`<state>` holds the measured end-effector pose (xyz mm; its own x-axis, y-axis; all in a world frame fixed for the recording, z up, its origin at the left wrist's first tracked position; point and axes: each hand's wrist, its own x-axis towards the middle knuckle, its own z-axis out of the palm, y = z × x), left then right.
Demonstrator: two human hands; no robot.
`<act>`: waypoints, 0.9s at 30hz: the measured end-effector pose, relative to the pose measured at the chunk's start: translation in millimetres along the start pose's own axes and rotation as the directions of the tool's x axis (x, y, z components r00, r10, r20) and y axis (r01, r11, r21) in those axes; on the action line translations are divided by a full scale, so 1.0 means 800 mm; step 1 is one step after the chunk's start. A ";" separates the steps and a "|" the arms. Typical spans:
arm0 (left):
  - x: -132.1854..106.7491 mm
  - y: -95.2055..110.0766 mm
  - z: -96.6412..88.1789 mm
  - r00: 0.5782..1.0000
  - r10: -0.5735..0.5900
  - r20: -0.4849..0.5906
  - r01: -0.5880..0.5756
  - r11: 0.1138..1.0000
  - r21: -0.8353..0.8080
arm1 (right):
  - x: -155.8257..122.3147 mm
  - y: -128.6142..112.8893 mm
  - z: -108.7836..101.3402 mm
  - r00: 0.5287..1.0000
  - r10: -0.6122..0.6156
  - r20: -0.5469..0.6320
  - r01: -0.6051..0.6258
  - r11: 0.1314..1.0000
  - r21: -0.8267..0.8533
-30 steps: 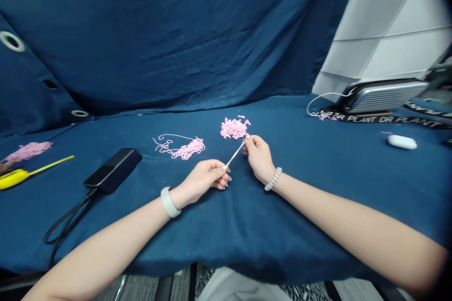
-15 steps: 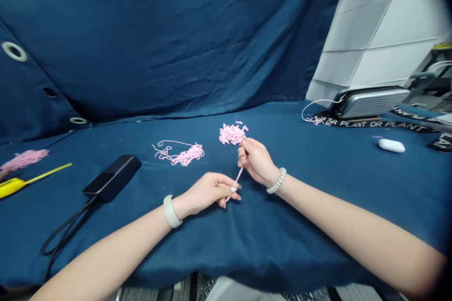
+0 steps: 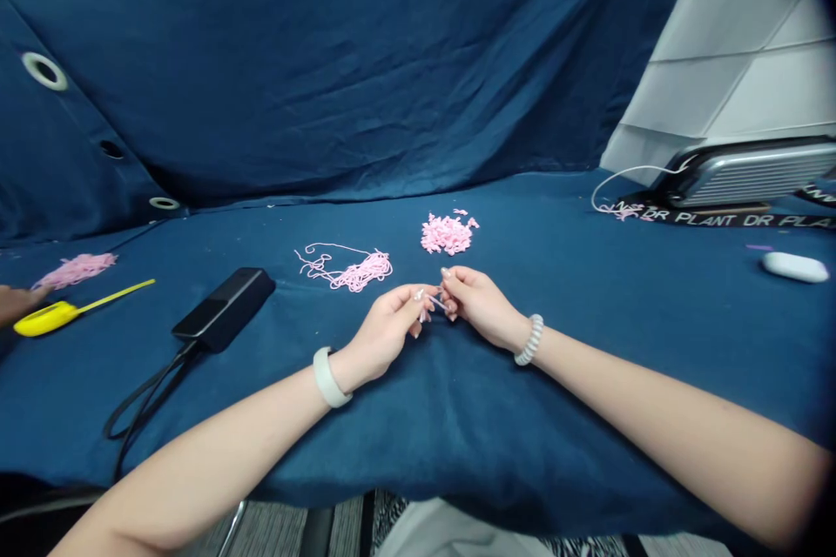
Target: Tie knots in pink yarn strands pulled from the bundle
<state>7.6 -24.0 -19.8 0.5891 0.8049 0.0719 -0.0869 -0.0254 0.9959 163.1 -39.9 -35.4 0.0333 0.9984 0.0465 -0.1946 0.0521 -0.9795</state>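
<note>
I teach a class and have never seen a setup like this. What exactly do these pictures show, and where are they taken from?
All the pictures come from one camera worn on a person's head, looking forward and down, so both arms reach in from below. The left hand and right hand pinch a small pink piece between them. Nearby on the blue cloth lie a tangle of pink yarn and a pile of short pink bits. Further out are a black case and a white oval object.
</note>
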 end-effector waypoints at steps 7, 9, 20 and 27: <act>-0.002 0.005 0.001 1.000 0.007 -0.026 -0.010 0.993 -0.119 | 0.000 0.002 0.003 0.999 0.021 0.028 -0.020 0.999 -0.027; -0.001 0.007 -0.001 0.997 0.043 -0.071 -0.050 0.994 -0.097 | -0.001 0.001 0.003 0.999 0.019 0.038 -0.017 0.999 -0.040; 0.004 0.007 -0.007 0.996 0.033 -0.080 -0.037 0.998 -0.045 | 0.004 0.007 -0.002 0.995 -0.002 -0.100 0.004 1.000 0.022; 0.007 0.016 -0.013 0.987 0.111 -0.115 -0.111 0.994 0.014 | -0.003 0.002 0.003 1.000 0.010 -0.008 -0.011 0.995 -0.097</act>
<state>1.2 -13.9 -7.6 0.4795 0.8598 0.1756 -0.1404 -0.1224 0.9825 160.2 -42.0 -36.6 0.0389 0.9986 0.0352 -0.0991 0.0390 -0.9943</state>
